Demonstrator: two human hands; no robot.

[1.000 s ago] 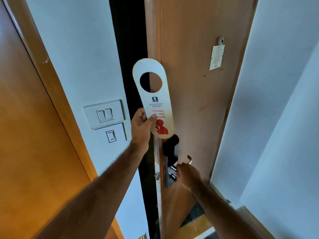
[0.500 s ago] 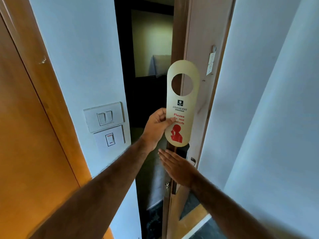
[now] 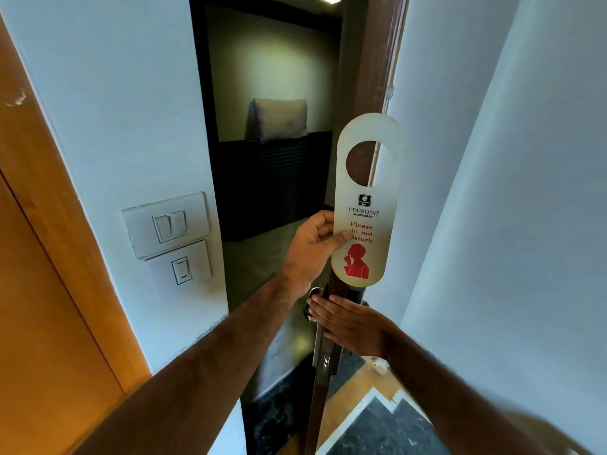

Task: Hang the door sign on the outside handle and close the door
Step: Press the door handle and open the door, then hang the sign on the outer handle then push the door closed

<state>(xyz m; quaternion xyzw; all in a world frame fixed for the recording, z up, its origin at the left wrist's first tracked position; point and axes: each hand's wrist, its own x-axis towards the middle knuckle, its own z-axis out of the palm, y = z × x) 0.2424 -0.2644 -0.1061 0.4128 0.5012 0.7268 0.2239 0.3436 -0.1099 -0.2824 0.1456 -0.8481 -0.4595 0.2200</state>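
Pale walls flank a dark doorway ahead of me. My left hand (image 3: 312,244) pinches the cream oblong plastic door sign (image 3: 366,205) upright, above my right hand (image 3: 348,326), which lies flat and open-fingered against the brown wooden door's edge (image 3: 364,77), seemingly covering the metal handle (image 3: 313,295).

White walls (image 3: 98,110), wall switches (image 3: 167,224), dim corridor cushion (image 3: 281,118).

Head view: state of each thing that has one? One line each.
door: open, seen edge-on
door sign: held upright, not yet hung
left hand: shut on door sign, pinching its lower left edge
right hand: open, flat against the door edge at the lock
outside handle: bare, no sign on it
wall switches: position cannot tell
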